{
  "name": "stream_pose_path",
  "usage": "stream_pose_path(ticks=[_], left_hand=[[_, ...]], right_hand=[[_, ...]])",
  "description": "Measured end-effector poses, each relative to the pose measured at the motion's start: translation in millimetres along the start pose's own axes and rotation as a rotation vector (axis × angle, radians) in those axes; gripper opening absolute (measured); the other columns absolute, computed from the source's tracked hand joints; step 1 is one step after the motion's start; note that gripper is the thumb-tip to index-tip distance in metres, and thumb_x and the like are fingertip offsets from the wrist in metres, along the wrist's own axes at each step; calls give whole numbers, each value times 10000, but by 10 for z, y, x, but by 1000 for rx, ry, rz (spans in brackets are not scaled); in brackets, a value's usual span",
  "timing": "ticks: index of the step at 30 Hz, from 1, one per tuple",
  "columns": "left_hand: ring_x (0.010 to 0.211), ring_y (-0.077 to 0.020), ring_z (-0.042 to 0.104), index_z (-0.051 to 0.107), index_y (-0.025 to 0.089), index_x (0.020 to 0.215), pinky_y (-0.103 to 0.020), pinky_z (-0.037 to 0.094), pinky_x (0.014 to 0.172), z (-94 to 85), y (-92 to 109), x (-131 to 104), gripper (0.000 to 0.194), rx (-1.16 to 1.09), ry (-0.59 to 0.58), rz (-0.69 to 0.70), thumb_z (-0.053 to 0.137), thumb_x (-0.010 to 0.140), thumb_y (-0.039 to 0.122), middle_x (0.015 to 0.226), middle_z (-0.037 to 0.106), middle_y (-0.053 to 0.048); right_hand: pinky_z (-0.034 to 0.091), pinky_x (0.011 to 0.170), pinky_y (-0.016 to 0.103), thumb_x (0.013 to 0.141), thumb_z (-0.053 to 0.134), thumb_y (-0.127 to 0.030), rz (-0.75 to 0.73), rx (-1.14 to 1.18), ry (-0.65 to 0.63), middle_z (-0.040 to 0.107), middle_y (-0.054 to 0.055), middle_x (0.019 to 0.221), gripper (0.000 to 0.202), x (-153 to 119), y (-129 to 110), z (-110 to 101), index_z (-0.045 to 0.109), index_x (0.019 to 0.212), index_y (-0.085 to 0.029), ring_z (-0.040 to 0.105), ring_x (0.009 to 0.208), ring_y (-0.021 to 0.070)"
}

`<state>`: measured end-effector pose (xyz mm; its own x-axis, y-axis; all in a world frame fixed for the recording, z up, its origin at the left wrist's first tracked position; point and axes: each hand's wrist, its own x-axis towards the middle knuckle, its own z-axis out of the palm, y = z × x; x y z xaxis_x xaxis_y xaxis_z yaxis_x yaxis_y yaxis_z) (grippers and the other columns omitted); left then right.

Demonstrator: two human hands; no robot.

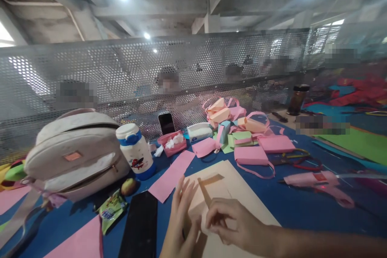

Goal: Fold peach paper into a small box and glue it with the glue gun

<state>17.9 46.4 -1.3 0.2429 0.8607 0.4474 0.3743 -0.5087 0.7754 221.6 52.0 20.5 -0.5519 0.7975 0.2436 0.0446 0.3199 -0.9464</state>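
A peach-coloured folded paper piece (195, 205) rests on a larger cream sheet (254, 197) in front of me. My left hand (181, 221) lies along its left side, fingers stretched out and thumb apart, touching the paper. Over its near right part, my right hand (232, 221) has its fingers curled into a pinch. What sits between those fingertips is hidden. A narrow tan strip or shaded fold (204, 192) runs up the paper from the right fingertips. Beyond the sheet lies a pink paper strip (173, 173).
Small paper bags (250, 156) pile up at the back. A pink hot glue gun (320, 183) and scissors (305, 159) lie right. Leftward are a backpack (81, 149), a bottle (136, 153), a snack packet (112, 211) and a black flat object (139, 225). A perforated metal screen (121, 68) stands behind.
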Motion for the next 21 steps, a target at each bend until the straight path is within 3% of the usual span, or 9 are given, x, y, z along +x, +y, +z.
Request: stream_pose_path(ticks=[6,16,21], left_hand=[[1528,-276,186,368,382,1504,-528,241,1209,-93,-91,19,515,19,-158,-4,447,1006,277,1645,258,-35],[1513,-278,241,422,391,1472,-521,289,1199,-76,-58,16,510,75,-116,90,494,988,249,1611,340,-47],[1485,-297,314,406,355,1481,-531,320,1183,-46,38,22,617,73,-70,122,647,915,313,1583,382,-100]], right_hand=[[482,725,251,862,633,-218,19,-83,69,671,36,917,118,4,38,-9,694,953,-173,601,777,137],[505,785,268,938,578,-241,-76,-178,12,712,69,1095,242,-40,14,-16,743,1114,-226,651,942,174],[494,824,279,967,563,-334,-178,-134,88,674,74,1054,247,-119,-35,-4,716,1111,-203,635,977,184]])
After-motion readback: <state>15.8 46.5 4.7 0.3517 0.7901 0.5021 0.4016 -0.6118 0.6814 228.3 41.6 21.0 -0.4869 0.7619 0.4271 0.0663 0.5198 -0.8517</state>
